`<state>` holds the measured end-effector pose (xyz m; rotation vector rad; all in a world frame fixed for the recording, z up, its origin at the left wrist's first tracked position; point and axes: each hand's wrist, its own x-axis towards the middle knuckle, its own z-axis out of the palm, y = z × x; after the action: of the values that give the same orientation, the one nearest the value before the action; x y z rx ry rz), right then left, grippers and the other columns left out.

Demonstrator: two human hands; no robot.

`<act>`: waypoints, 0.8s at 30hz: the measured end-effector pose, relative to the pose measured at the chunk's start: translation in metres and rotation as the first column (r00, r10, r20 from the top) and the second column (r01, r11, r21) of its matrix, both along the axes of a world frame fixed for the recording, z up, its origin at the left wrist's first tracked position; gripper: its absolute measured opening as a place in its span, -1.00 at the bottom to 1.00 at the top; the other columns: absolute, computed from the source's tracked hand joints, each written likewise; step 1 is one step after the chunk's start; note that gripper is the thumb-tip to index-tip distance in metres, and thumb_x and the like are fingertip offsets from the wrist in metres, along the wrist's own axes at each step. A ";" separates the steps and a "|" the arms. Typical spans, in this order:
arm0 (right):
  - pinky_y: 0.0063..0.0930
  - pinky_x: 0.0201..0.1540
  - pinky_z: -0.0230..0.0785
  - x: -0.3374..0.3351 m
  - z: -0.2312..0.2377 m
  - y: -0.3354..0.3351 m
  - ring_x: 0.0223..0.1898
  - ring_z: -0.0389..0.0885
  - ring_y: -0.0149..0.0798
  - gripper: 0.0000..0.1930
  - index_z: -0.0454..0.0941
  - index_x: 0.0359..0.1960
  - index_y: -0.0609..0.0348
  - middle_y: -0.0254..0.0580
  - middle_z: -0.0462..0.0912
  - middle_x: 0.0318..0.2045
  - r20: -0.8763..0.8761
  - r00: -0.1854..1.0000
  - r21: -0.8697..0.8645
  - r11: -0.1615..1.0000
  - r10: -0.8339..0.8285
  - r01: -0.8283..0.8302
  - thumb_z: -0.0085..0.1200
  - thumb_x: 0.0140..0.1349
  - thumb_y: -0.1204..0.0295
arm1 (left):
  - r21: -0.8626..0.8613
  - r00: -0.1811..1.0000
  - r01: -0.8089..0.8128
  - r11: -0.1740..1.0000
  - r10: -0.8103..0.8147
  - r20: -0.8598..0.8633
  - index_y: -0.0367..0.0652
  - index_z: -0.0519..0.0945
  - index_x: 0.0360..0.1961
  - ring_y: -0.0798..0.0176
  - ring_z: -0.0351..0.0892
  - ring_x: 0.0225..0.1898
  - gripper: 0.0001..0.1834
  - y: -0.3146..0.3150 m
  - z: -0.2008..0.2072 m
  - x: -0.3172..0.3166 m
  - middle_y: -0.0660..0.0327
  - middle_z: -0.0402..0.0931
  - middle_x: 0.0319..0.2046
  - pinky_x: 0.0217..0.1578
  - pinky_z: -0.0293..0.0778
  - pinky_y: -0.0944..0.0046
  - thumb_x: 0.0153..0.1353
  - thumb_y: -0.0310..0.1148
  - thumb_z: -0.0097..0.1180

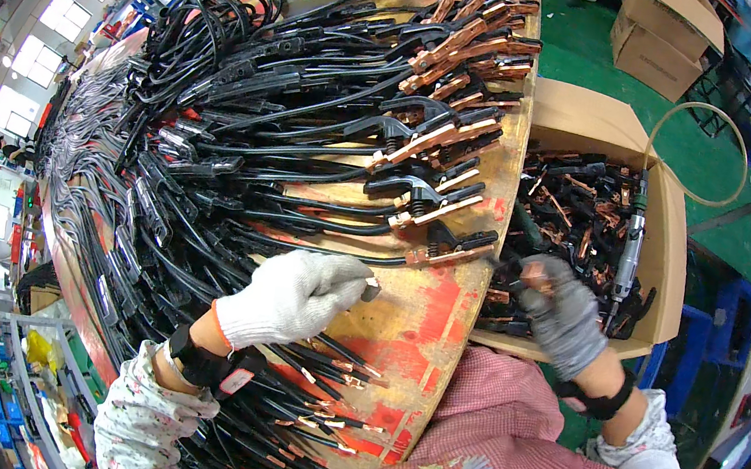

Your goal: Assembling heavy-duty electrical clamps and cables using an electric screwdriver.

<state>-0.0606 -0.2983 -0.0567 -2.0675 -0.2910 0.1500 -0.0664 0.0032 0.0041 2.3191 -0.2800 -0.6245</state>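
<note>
My left hand (pixel 296 298), in a white knitted glove, is closed above the cables near the table's edge. Between its fingertips is a small dark piece with a bright tip (pixel 371 288), perhaps a cable end. My right hand (pixel 565 318), in a grey glove with bare fingertips, is over the near side of a cardboard box (pixel 669 273) of loose black and copper parts (pixel 569 203); motion smears its fingers. Beyond my left hand, black welding electrode holders (pixel 436 209) with copper jaws lie in a row, joined to black cables (pixel 301 220).
Cables with stripped copper ends (pixel 342 420) lie at the near side of the wooden table (pixel 427 312). A silver power screwdriver (pixel 630 249) hangs upright over the box, with a looped hose (pixel 748 156). Coiled black cable (pixel 213 23) is at the far left; more cartons (pixel 661 44) stand behind.
</note>
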 end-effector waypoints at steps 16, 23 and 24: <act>-0.26 -0.34 0.42 -0.009 -0.012 0.097 -0.33 0.55 -0.08 -0.73 0.49 -0.24 0.17 -0.05 0.53 -0.37 0.254 0.896 -0.146 0.930 0.364 -0.336 0.05 0.13 0.25 | 0.110 0.995 0.087 0.990 -0.091 0.031 -0.10 0.57 -0.24 0.00 0.57 -0.42 -0.75 -0.002 0.007 -0.004 0.09 0.55 -0.51 -0.40 0.45 0.13 0.21 -0.21 -0.04; -0.27 -0.27 0.39 0.002 -0.017 0.102 -0.31 0.53 -0.12 -0.78 0.51 -0.28 0.16 -0.15 0.54 -0.34 0.399 0.757 -0.289 0.854 0.518 -0.433 -0.02 0.03 0.38 | 0.074 0.940 0.225 0.972 -0.196 -0.281 -0.12 0.59 -0.29 -0.06 0.55 -0.42 -0.69 -0.001 0.014 0.009 0.05 0.55 -0.51 -0.40 0.45 0.08 0.21 -0.13 -0.06; -0.27 -0.26 0.39 0.006 -0.016 0.102 -0.31 0.53 -0.13 -0.78 0.52 -0.29 0.16 -0.16 0.54 -0.33 0.403 0.731 -0.323 0.833 0.551 -0.450 -0.04 0.02 0.40 | 0.099 0.942 0.221 0.970 -0.186 -0.280 -0.12 0.59 -0.30 -0.06 0.56 -0.41 -0.68 -0.001 0.013 0.009 0.04 0.55 -0.51 -0.39 0.45 0.07 0.21 -0.12 -0.06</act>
<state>-0.0551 -0.1964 -0.0723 -2.1574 -1.2047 -0.0169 -0.0570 0.0018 0.0171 2.3080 -0.3637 -1.0800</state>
